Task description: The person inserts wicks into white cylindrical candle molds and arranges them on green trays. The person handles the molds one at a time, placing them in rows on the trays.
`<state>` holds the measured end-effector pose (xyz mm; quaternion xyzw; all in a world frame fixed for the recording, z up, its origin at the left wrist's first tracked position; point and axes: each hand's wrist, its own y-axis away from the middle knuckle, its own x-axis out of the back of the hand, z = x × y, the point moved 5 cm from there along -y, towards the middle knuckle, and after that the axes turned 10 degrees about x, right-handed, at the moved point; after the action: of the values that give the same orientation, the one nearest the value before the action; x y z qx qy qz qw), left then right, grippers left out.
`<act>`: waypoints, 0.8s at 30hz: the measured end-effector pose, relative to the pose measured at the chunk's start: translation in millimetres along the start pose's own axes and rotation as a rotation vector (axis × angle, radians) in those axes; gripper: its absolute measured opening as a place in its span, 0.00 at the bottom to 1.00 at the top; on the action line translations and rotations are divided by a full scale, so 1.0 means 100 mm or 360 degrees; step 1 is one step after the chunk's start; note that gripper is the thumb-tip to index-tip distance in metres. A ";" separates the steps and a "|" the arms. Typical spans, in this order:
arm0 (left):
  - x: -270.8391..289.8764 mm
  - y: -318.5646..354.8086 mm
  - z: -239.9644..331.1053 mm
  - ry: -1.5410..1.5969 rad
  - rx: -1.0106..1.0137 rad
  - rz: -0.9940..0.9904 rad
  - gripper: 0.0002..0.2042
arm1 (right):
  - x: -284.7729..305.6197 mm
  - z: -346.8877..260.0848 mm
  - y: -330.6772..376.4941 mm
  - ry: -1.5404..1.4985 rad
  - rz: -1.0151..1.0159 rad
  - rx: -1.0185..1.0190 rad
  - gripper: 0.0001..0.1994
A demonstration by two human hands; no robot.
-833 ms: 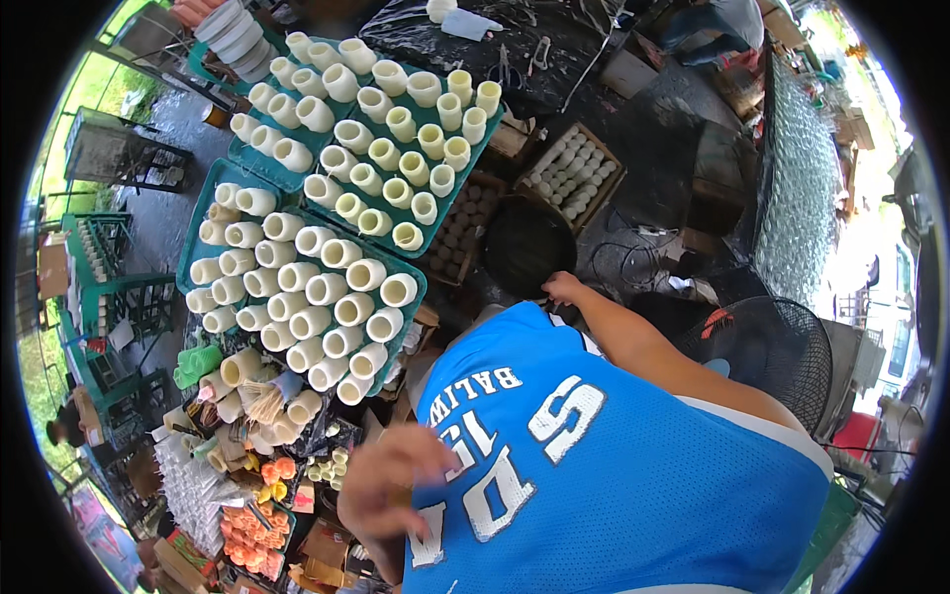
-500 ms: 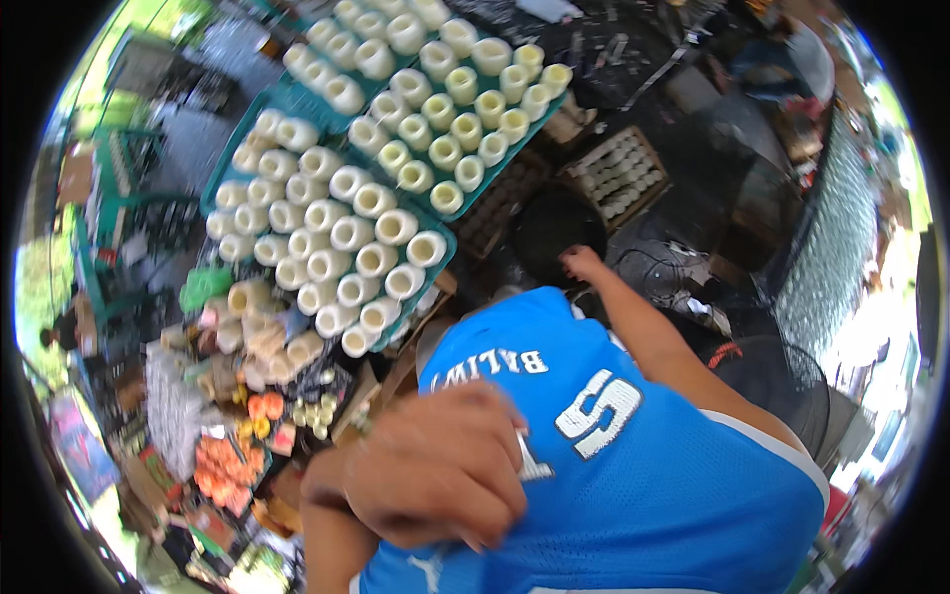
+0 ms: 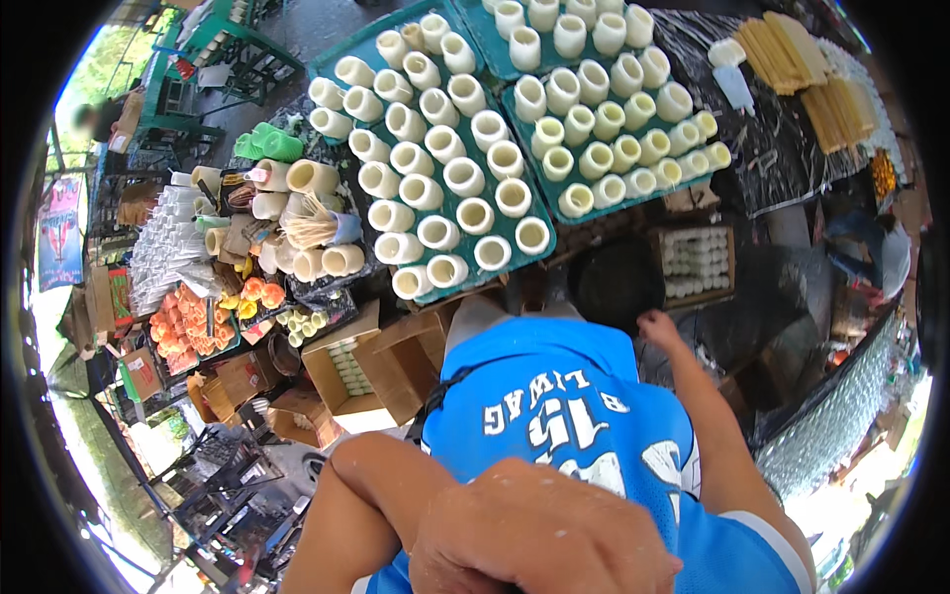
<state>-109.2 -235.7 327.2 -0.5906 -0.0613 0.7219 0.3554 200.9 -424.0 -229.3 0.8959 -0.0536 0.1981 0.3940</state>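
My left hand point(image 3: 544, 530) is raised close in front of my blue jersey point(image 3: 554, 371), its back toward the view. Its fingers are hidden beneath it, so what it holds, if anything, does not show. On the other side my right hand point(image 3: 653, 325) hangs low with loosely bent fingers and nothing visible in it. It is nearest to a dark round container point(image 3: 616, 282) and a box of small white pieces point(image 3: 698, 262). Ahead of me, cream-white hollow cylinders like candle shells point(image 3: 463, 176) stand in rows on green trays point(image 3: 542, 269).
Open cardboard boxes point(image 3: 401, 361) stand at my left. Beyond them lie orange pieces point(image 3: 188, 322), white tubes point(image 3: 163, 238) and more hollow cylinders point(image 3: 313, 177). Yellowish slabs point(image 3: 782, 49) rest on black sheeting at the far right. Another person point(image 3: 871, 247) is at the right.
The view has swung, so the trays appear farther right and higher. My left hand has shifted right and lower in the picture. My right arm still hangs down.
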 end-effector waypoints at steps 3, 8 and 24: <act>0.03 0.03 0.29 -0.0202 0.0048 -0.0002 0.22 | 0.04 0.21 0.04 0.0013 0.0018 0.0014 0.13; -0.18 0.14 0.56 -0.0824 0.0009 0.0168 0.42 | -0.01 0.03 -0.08 0.0031 -0.0093 -0.0150 0.16; -0.18 0.59 1.01 -0.1668 -0.0177 -0.0235 0.30 | 0.06 -0.76 -0.74 0.0015 -0.0167 0.0088 0.14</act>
<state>-225.5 -256.8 341.7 -0.1629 -0.3103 0.8889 0.2951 201.3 -317.4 -231.0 0.9070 0.0009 0.1828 0.3793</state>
